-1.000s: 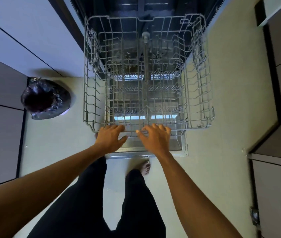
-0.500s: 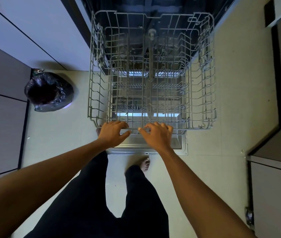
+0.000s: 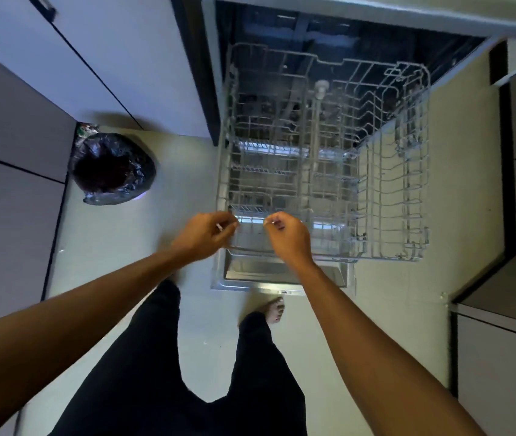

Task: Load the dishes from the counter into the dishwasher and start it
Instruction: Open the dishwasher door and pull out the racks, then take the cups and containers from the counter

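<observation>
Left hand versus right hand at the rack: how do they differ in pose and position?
The left hand sits over the floor beside the upper rack's near left corner; the right hand sits over the rack's front. Both are loosely curled, fingertips by the front wire; whether either grips it is unclear.

We reach both bare arms forward and down from the lower corners of the view, forearms converging so that our hands sit near each other, a small gap between them. Our left hand (image 3: 204, 236) is loosely curled with its back toward us, the fingers (image 3: 226, 222) bent inward and the thumb tucked close to them; our right hand (image 3: 288, 236) mirrors it, knuckles up, fingers (image 3: 274, 220) curled in toward the palm. Below, our legs in dark trousers stand apart, and one bare foot (image 3: 274, 309) shows between the forearms.
</observation>
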A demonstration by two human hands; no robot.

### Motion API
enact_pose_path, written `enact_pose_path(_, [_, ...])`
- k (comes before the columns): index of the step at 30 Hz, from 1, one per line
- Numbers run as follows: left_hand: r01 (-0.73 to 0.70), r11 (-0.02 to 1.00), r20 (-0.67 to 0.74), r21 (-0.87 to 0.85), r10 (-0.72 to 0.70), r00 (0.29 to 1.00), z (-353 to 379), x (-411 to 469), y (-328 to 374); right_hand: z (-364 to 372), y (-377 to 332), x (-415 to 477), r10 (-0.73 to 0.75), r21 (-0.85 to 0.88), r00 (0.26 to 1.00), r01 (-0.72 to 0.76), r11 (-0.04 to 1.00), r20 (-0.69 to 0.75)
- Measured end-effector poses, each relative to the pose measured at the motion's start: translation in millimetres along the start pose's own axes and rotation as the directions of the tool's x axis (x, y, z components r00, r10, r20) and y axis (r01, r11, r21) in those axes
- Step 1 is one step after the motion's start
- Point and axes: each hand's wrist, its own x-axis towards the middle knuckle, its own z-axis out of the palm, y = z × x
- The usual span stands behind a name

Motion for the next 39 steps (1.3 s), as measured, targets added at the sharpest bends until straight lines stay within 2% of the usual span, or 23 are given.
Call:
enact_pose_path(2, [-0.044,0.999,-0.021,0.030,0.045,0.999,-32,-5,-10,32,-39,5,-0.021,0.048,1.000,0.022,0.999,-0.020])
enact_pose_path(5, [-0.008,0.997,-0.113,-0.072,0.000,0.994,-101,-10,-40,85,-114,13,-0.066,0.119,0.998,0.068,0.991,-0.021])
enact_pose_path(9, [0.046,0.989,-0.342,-0.142,-0.093,0.935,-218,-24,-93,159,-219,30,-0.164,0.132,0.986,0.163,0.978,0.001])
enact_pose_path(15, [0.160,0.980,-0.651,-0.115,-0.196,0.733,-410,-88,-163,260,-394,40,-0.323,0.132,0.923,0.300,0.945,0.212])
enact_pose_path(20, [0.221,0.974,-0.821,-0.042,-0.159,0.548,-504,-147,-192,314,-510,39,-0.493,0.091,0.814,0.491,0.866,0.307])
enact_pose_path(22, [0.242,0.970,-0.861,-0.013,-0.134,0.491,-531,-160,-204,330,-548,41,-0.560,0.071,0.758,0.572,0.817,0.335])
enact_pose_path(27, [0.335,0.941,-0.892,0.037,-0.120,0.435,-579,-176,-238,366,-620,60,-0.642,0.056,0.652,0.683,0.728,0.404])
enact_pose_path(30, [0.407,0.912,-0.917,0.041,-0.128,0.379,-603,-172,-251,391,-658,75,-0.673,0.055,0.584,0.735,0.676,0.453])
enact_pose_path(32, [0.443,0.897,-0.927,0.012,-0.156,0.342,-620,-168,-257,409,-684,84,-0.695,0.059,0.531,0.773,0.632,0.485])
enact_pose_path(35, [0.453,0.889,-0.950,-0.071,-0.198,0.240,-642,-163,-261,432,-716,91,-0.700,0.078,0.472,0.798,0.598,0.536])
enact_pose_path(39, [0.477,0.865,-0.957,-0.154,-0.250,0.145,-669,-169,-264,462,-759,87,-0.732,0.134,0.367,0.840,0.526,0.574])
